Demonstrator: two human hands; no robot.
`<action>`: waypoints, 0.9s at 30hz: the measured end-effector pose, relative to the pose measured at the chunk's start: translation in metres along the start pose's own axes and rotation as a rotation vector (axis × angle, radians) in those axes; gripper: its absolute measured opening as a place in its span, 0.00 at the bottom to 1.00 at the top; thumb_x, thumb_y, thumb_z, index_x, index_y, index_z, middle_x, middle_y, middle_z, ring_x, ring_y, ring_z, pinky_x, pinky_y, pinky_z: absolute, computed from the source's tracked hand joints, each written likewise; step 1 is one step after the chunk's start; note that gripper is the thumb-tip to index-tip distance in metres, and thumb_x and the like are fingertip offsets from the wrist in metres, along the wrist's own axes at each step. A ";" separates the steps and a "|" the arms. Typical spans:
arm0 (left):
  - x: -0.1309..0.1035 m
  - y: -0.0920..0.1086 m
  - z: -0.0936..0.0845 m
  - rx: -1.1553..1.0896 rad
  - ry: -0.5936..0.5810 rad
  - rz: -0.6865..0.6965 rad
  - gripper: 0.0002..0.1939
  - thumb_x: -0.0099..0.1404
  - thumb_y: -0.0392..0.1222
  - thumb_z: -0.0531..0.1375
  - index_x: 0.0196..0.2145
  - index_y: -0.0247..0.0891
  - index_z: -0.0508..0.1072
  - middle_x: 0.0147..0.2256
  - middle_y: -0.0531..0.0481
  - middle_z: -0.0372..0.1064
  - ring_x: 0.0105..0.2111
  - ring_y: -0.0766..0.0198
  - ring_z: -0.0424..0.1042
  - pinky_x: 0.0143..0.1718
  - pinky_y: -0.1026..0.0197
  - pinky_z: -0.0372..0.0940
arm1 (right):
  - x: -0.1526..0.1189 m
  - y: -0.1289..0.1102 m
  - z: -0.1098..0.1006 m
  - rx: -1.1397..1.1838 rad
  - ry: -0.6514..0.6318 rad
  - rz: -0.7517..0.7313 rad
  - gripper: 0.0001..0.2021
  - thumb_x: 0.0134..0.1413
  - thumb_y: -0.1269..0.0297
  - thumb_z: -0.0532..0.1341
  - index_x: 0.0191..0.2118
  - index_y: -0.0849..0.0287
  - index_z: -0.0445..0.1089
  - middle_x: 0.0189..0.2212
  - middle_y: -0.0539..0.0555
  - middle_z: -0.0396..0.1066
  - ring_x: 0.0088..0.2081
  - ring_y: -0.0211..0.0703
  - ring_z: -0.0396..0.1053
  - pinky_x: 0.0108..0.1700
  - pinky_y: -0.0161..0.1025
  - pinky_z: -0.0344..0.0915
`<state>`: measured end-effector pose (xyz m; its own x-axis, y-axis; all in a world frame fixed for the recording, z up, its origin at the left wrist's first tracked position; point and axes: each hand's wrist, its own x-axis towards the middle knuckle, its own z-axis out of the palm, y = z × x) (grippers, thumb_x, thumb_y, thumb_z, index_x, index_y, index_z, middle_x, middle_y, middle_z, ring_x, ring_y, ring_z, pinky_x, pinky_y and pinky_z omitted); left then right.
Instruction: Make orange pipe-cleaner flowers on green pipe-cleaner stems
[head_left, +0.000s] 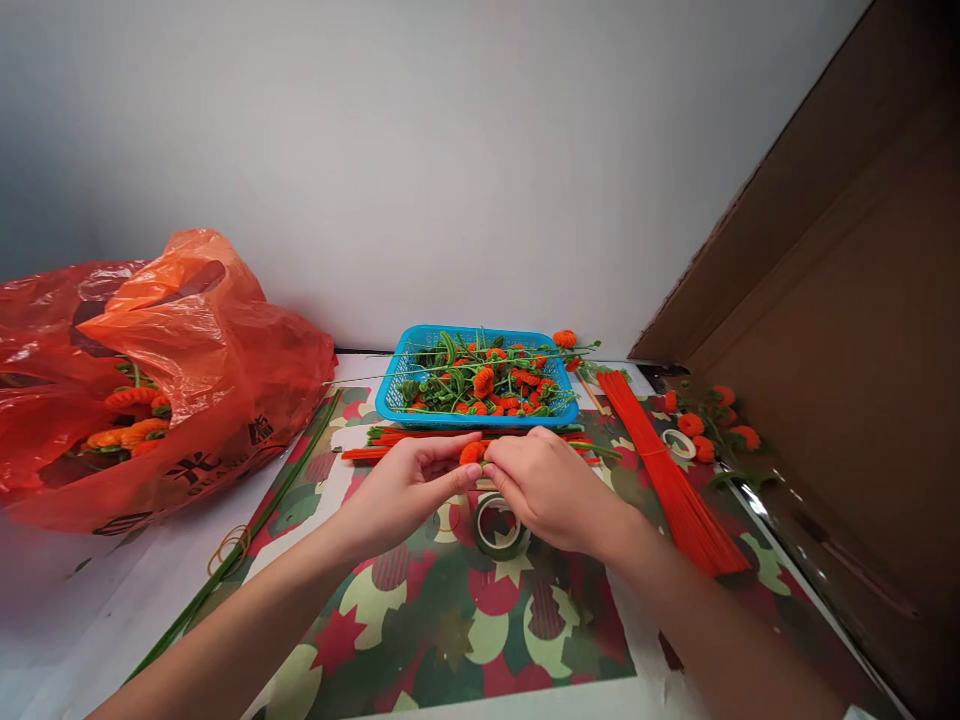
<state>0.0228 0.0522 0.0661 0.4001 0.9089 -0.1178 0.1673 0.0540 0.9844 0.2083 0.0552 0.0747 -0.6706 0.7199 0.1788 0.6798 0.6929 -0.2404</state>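
Note:
A small orange pipe-cleaner pumpkin (472, 453) is pinched between my two hands, above the middle of the patterned sheet. Thumb and fingers of my left hand (420, 485) close on its left and near side. On its right, my right hand (551, 488) is closed with fingertips against it, hiding part of it. A thin green stem (600, 450) shows beyond my right hand. Just below the hands lies a roll of green tape (500, 535). Orange and green pipe cleaners (379, 445) lie behind my hands, in front of the blue basket (480, 419).
The basket holds several orange pumpkins with green stems and leaves. At left sits an orange plastic bag (247, 400) with more pumpkins inside. To the right lie an orange pipe-cleaner bundle (667, 480), a white tape roll (679, 444) and finished-looking pumpkins (724, 396) near a cardboard wall (825, 300).

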 end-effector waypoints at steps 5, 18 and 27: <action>0.000 -0.007 0.007 0.019 0.146 0.030 0.20 0.56 0.44 0.64 0.47 0.37 0.75 0.43 0.45 0.76 0.43 0.52 0.74 0.45 0.53 0.70 | 0.000 -0.004 0.007 -0.094 -0.003 0.002 0.11 0.63 0.71 0.49 0.30 0.60 0.62 0.25 0.49 0.64 0.26 0.37 0.58 0.33 0.38 0.46; -0.005 -0.034 0.019 0.687 0.376 0.610 0.18 0.65 0.33 0.53 0.52 0.37 0.72 0.49 0.42 0.74 0.46 0.55 0.74 0.48 0.55 0.69 | 0.008 0.001 0.026 1.231 -0.030 0.463 0.14 0.58 0.60 0.54 0.23 0.59 0.57 0.18 0.45 0.54 0.20 0.32 0.49 0.25 0.33 0.46; -0.001 -0.034 0.008 0.601 0.347 0.666 0.16 0.65 0.34 0.53 0.48 0.38 0.74 0.49 0.41 0.73 0.47 0.54 0.73 0.50 0.53 0.68 | 0.010 0.005 0.027 2.152 -0.399 0.649 0.10 0.59 0.67 0.52 0.27 0.61 0.59 0.16 0.40 0.46 0.16 0.27 0.40 0.27 0.29 0.55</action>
<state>0.0237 0.0463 0.0318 0.3076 0.7531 0.5816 0.4744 -0.6512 0.5923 0.1968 0.0646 0.0499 -0.7570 0.5249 -0.3891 -0.2704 -0.7938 -0.5448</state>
